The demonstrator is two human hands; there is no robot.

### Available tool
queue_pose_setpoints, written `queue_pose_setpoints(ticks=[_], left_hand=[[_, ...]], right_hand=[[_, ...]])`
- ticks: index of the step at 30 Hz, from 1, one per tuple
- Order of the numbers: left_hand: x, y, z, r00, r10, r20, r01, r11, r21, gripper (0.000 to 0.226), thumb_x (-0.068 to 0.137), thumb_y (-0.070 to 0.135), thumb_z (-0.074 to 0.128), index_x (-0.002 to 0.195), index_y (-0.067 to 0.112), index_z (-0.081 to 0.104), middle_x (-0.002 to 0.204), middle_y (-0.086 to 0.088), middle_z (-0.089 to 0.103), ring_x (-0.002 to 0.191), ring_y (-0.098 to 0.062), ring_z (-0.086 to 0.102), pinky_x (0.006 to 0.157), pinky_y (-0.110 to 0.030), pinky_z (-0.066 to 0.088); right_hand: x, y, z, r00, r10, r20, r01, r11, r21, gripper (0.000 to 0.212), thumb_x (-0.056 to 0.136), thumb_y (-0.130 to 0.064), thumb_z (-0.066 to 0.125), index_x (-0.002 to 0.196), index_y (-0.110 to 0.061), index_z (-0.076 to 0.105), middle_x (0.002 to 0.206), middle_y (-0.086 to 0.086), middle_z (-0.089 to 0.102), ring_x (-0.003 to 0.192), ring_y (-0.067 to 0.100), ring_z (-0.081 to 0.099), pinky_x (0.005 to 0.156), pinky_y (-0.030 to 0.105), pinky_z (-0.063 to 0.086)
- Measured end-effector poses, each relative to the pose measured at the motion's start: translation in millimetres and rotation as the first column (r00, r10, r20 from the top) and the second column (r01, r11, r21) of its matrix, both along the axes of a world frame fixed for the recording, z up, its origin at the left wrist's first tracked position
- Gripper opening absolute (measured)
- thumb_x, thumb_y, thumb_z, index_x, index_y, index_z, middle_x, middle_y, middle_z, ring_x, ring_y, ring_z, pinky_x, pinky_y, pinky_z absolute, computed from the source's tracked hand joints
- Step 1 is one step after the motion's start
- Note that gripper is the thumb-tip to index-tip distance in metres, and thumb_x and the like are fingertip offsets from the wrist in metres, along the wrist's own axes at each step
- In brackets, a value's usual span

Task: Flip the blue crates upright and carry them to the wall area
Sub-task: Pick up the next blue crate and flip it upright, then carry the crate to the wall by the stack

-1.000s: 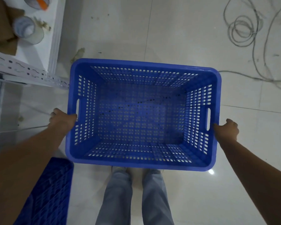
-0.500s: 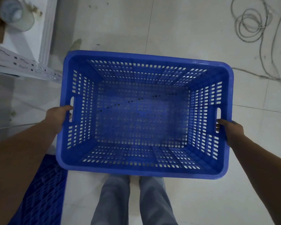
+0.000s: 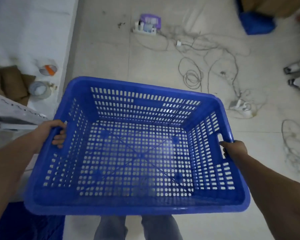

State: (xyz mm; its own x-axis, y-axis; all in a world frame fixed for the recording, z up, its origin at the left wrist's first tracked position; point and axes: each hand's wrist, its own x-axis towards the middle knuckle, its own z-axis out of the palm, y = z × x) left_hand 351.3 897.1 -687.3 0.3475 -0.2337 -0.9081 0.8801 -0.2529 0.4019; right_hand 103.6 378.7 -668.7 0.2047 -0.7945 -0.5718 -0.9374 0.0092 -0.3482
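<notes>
I hold a large blue perforated crate [image 3: 137,153] upright in front of me, off the floor, its open top facing me. My left hand [image 3: 54,132] grips the left handle slot with fingers curled through it. My right hand [image 3: 232,149] grips the right handle slot. The crate is empty. A second blue crate [image 3: 24,222] lies low at the bottom left, partly cut off by the frame. Another blue object [image 3: 256,23] sits at the far top right on the floor.
Tangled cables [image 3: 206,54] and a power strip [image 3: 145,26] lie across the tiled floor ahead. A white shelf unit [image 3: 24,49] with tape rolls [image 3: 40,89] stands at the left. Someone's feet [image 3: 296,75] show at the right edge. My own legs [image 3: 137,227] are below the crate.
The crate has been lifted higher and tipped so its far wall faces up. The view has swung forward, bringing the cables, power strip and far floor into sight.
</notes>
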Motion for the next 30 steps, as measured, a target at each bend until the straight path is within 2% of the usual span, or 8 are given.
queue_pose_setpoints(ticks=[5, 8, 12, 17, 20, 23, 27, 30], left_hand=[[9, -8, 98, 0.986, -0.069, 0.153, 0.072, 0.997, -0.016, 0.035, 0.096, 0.019, 0.034, 0.062, 0.013, 0.030, 0.033, 0.000, 0.029, 0.022, -0.013, 0.028, 0.033, -0.020, 0.031], [17, -8, 158, 0.972, -0.077, 0.220, 0.090, 0.995, -0.046, 0.035, 0.097, 0.021, 0.033, 0.063, 0.014, 0.029, 0.031, 0.000, 0.029, 0.021, -0.013, 0.028, 0.031, -0.021, 0.029], [27, -5, 245, 0.944, -0.093, 0.318, 0.119, 0.991, -0.064, 0.036, 0.097, 0.024, 0.032, 0.063, 0.014, 0.028, 0.033, 0.000, 0.028, 0.022, -0.014, 0.026, 0.033, -0.019, 0.030], [26, 6, 352, 0.891, -0.084, 0.445, 0.125, 0.990, -0.062, 0.034, 0.094, 0.026, 0.035, 0.063, 0.015, 0.028, 0.037, 0.001, 0.026, 0.024, -0.013, 0.025, 0.035, -0.019, 0.030], [22, 13, 408, 0.836, -0.111, 0.537, 0.129, 0.992, 0.005, 0.033, 0.093, 0.025, 0.035, 0.063, 0.014, 0.029, 0.037, 0.001, 0.025, 0.023, -0.013, 0.023, 0.036, -0.018, 0.029], [10, 19, 458, 0.803, -0.103, 0.587, 0.104, 0.994, 0.031, 0.035, 0.093, 0.025, 0.036, 0.061, 0.013, 0.030, 0.034, 0.002, 0.024, 0.020, -0.012, 0.021, 0.032, -0.016, 0.029], [-8, 31, 509, 0.774, -0.108, 0.624, 0.079, 0.994, 0.075, 0.036, 0.093, 0.026, 0.038, 0.060, 0.013, 0.030, 0.031, 0.001, 0.025, 0.018, -0.012, 0.022, 0.033, -0.015, 0.027], [-23, 44, 529, 0.760, -0.108, 0.641, 0.068, 0.994, 0.087, 0.037, 0.094, 0.029, 0.039, 0.061, 0.014, 0.030, 0.031, 0.000, 0.026, 0.019, -0.013, 0.024, 0.033, -0.017, 0.027]], right_hand=[[-17, 9, 105, 0.998, 0.027, 0.062, -0.020, 0.993, -0.115, 0.018, 0.087, -0.013, 0.062, 0.088, 0.004, 0.058, 0.060, 0.013, 0.054, 0.049, 0.023, 0.049, 0.046, 0.026, 0.037], [-22, 8, 165, 0.992, 0.049, 0.114, -0.030, 0.986, -0.162, 0.019, 0.085, -0.009, 0.064, 0.072, 0.002, 0.056, 0.056, 0.015, 0.055, 0.046, 0.023, 0.050, 0.049, 0.028, 0.041], [-13, 10, 257, 0.979, 0.121, 0.161, -0.083, 0.971, -0.224, 0.021, 0.086, -0.013, 0.065, 0.080, 0.007, 0.062, 0.056, 0.015, 0.061, 0.049, 0.025, 0.055, 0.050, 0.027, 0.042], [-12, 21, 355, 0.961, 0.163, 0.224, -0.095, 0.953, -0.288, 0.026, 0.087, -0.014, 0.064, 0.066, 0.000, 0.059, 0.055, 0.014, 0.062, 0.054, 0.027, 0.057, 0.059, 0.032, 0.046], [-16, 29, 399, 0.938, 0.188, 0.292, -0.100, 0.952, -0.290, 0.016, 0.089, -0.008, 0.060, 0.084, 0.006, 0.057, 0.058, 0.016, 0.057, 0.050, 0.026, 0.052, 0.052, 0.031, 0.046], [-16, 31, 430, 0.914, 0.222, 0.339, -0.118, 0.946, -0.300, 0.012, 0.089, -0.001, 0.056, 0.080, 0.006, 0.053, 0.058, 0.016, 0.052, 0.046, 0.024, 0.046, 0.043, 0.025, 0.038], [-12, 23, 448, 0.898, 0.247, 0.365, -0.134, 0.942, -0.309, 0.017, 0.080, -0.002, 0.064, 0.076, 0.014, 0.064, 0.056, 0.021, 0.060, 0.049, 0.028, 0.054, 0.054, 0.038, 0.050], [-3, 14, 460, 0.889, 0.304, 0.342, -0.179, 0.919, -0.351, 0.020, 0.075, -0.007, 0.067, 0.060, 0.006, 0.066, 0.049, 0.018, 0.065, 0.050, 0.028, 0.059, 0.063, 0.040, 0.055]])
